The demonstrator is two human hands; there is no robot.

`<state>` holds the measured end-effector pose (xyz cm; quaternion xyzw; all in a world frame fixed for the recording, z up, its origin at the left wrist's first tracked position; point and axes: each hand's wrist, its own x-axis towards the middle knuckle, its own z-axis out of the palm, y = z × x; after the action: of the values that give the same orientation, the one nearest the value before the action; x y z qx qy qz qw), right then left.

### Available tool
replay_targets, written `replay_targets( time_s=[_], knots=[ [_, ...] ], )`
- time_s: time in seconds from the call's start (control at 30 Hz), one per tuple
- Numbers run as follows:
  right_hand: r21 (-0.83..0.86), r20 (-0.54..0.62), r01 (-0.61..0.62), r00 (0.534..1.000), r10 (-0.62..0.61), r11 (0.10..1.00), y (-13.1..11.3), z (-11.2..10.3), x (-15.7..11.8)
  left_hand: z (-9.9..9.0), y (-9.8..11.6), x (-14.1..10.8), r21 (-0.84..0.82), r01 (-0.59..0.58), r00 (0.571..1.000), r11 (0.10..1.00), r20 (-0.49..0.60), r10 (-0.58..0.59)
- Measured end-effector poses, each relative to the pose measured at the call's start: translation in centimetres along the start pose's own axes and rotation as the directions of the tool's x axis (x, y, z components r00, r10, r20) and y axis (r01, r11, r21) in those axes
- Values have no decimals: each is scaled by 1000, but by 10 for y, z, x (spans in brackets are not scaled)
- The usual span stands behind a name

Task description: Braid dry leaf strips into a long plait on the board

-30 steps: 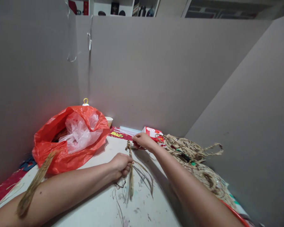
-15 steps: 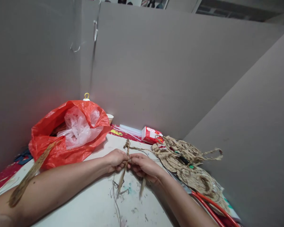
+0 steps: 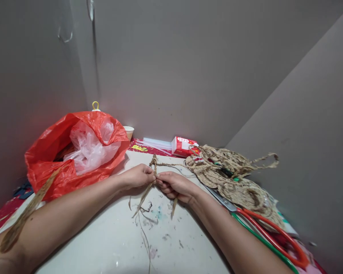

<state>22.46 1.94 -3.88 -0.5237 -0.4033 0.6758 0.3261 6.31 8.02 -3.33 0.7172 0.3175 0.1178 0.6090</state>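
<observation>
Near the middle of the white tabletop, my left hand (image 3: 141,176) pinches a brown plant-fibre strand (image 3: 154,163) just below its knotted top. My right hand (image 3: 174,185) grips the same strand close beside it, the fingertips of both hands nearly touching. Loose fibre ends hang below both hands. A thin twisted cord (image 3: 170,164) runs from the knot to a heap of coiled braided rope (image 3: 240,182) on the right. One flat dry fibre strip (image 3: 31,211) lies across my left forearm and the red bag's edge.
An open red plastic bag (image 3: 88,182) with white plastic inside stands at the left. Behind are a paper cup (image 3: 129,131) and a red-and-white box (image 3: 185,146). Large scissors (image 3: 271,226) with red handles lie at the right. Grey partitions (image 3: 171,68) enclose the table (image 3: 125,243).
The view has shifted, bringing more of the scissors into sight. My fingers have moved slightly on the strand, and the loose ends hang differently.
</observation>
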Motion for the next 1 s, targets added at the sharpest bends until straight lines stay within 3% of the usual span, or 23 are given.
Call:
replay_targets(
  time_s=[0.13, 0.27, 0.37, 0.47, 0.67, 0.73, 0.9, 0.93, 1.0],
  knots=[
    [22, -70, 20, 997, -19, 1000, 1, 6, -1, -3, 3, -3, 21, 10, 999, 1000, 42, -11],
    [8, -199, 54, 979, -51, 999, 7, 15, 2, -5, 6, -2, -83, 125, 983, 989, 146, -112],
    [10, -266, 86, 961, -81, 996, 10, 23, 4, -1, 10, -2, -126, 200, 973, 972, 143, -182],
    [38, -279, 101, 956, -86, 994, 10, 28, 3, 10, 11, -5, -100, 215, 973, 972, 103, -204],
    [95, -262, 114, 961, -85, 989, 10, 32, -1, 33, -1, -13, 129, 97, 989, 987, -126, -81],
    [105, -262, 122, 961, -91, 987, 11, 32, -1, 35, -1, -15, 194, 83, 987, 977, -154, -54],
    [141, -219, 122, 972, -89, 982, 11, 26, -2, 20, 13, -18, 233, 109, 994, 966, -26, -106],
    [148, -204, 121, 975, -89, 982, 10, 24, -3, 15, 15, -17, 262, 94, 995, 960, -45, -85],
    [156, -176, 120, 980, -92, 980, 8, 21, -5, 5, 15, -12, 329, 34, 977, 944, -210, 38]
  ],
)
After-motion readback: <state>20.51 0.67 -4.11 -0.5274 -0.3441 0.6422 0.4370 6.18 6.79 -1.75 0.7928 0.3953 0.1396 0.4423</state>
